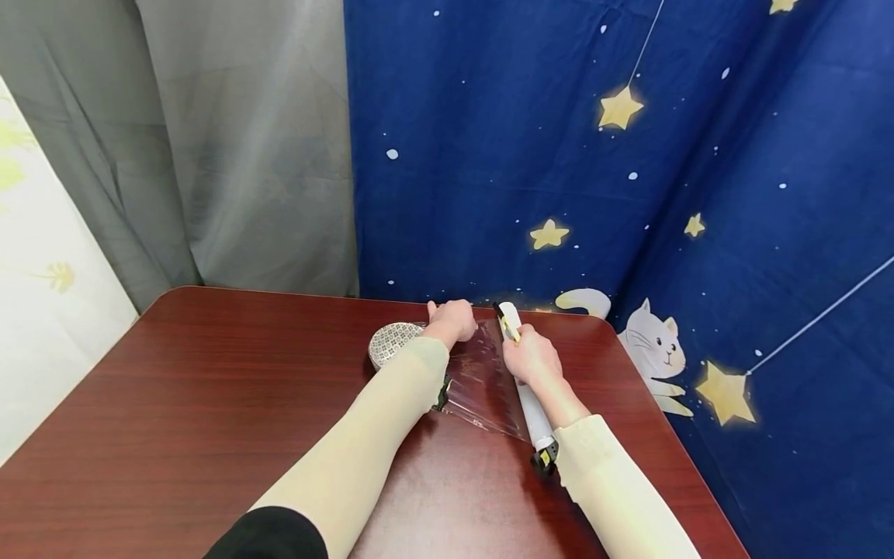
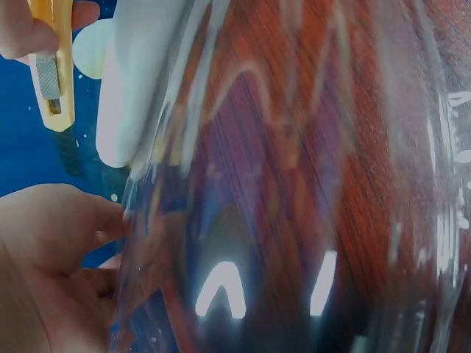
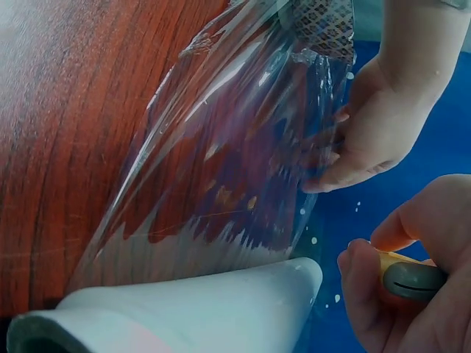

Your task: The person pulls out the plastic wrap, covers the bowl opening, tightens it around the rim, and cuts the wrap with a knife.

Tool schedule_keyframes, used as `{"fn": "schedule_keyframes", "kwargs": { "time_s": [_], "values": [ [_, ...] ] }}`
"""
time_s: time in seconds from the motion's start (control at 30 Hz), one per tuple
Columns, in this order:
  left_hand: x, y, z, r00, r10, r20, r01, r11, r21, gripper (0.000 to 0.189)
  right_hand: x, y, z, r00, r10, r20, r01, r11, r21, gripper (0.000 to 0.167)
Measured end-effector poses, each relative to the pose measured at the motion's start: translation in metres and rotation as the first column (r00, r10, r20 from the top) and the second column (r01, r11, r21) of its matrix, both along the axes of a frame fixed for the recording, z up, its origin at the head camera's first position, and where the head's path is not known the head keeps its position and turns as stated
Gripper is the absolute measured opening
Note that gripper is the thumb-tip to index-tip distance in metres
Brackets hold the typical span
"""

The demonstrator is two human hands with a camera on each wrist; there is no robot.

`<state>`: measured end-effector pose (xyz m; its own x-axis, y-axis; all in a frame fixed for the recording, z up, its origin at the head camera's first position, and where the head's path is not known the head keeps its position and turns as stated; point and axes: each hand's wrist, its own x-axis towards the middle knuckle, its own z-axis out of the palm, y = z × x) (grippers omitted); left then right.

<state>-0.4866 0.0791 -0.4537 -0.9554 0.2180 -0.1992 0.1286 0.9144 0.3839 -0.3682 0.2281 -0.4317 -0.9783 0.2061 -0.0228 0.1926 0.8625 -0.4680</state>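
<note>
A clear sheet of plastic wrap (image 1: pixel 482 380) stretches from a white roll (image 1: pixel 534 415) on the right to a patterned bowl (image 1: pixel 393 343) on the left. My left hand (image 1: pixel 454 318) is at the film's far edge beside the bowl, fingers curled at that edge; the fingers show partly through the film in the right wrist view. In my right hand (image 1: pixel 532 355) I grip a yellow utility knife (image 2: pixel 53 81), its blade extended past the tip in the left wrist view. That hand is over the far part of the roll, close to the film's line along it.
Everything is near the far edge of a reddish-brown wooden table (image 1: pixel 279 388). Behind it hang a grey curtain (image 1: pixel 251 155) and a blue curtain (image 1: pixel 489 155) with stars and a cat.
</note>
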Motion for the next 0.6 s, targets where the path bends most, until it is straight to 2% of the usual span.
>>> {"fn": "schedule_keyframes", "kwargs": {
  "time_s": [0.1, 0.27, 0.3, 0.43, 0.6],
  "values": [
    [0.001, -0.002, 0.002, 1.0, 0.019, -0.002, -0.019, 1.0, 0.003, 0.028, 0.0, 0.0, 0.002, 1.0, 0.014, 0.005, -0.015, 1.0, 0.027, 0.052],
    [0.005, -0.007, 0.004, 0.999, 0.043, -0.012, -0.043, 0.997, 0.07, 0.026, 0.003, -0.001, 0.003, 0.999, 0.046, 0.001, -0.046, 0.995, 0.089, 0.05],
    [-0.002, -0.006, -0.002, 0.999, 0.04, -0.017, -0.038, 0.997, 0.069, 0.025, 0.003, -0.001, 0.004, 0.999, 0.05, 0.0, -0.05, 0.994, 0.101, 0.049],
    [-0.007, -0.006, -0.004, 0.999, 0.04, -0.005, -0.039, 0.998, 0.053, 0.018, 0.007, -0.003, 0.005, 0.998, 0.068, 0.01, -0.069, 0.988, 0.137, 0.047],
    [-0.007, -0.006, -0.006, 0.999, 0.046, -0.027, -0.045, 0.998, 0.048, 0.018, 0.01, -0.005, 0.005, 0.996, 0.089, 0.026, -0.093, 0.981, 0.173, 0.045]
  ]
}}
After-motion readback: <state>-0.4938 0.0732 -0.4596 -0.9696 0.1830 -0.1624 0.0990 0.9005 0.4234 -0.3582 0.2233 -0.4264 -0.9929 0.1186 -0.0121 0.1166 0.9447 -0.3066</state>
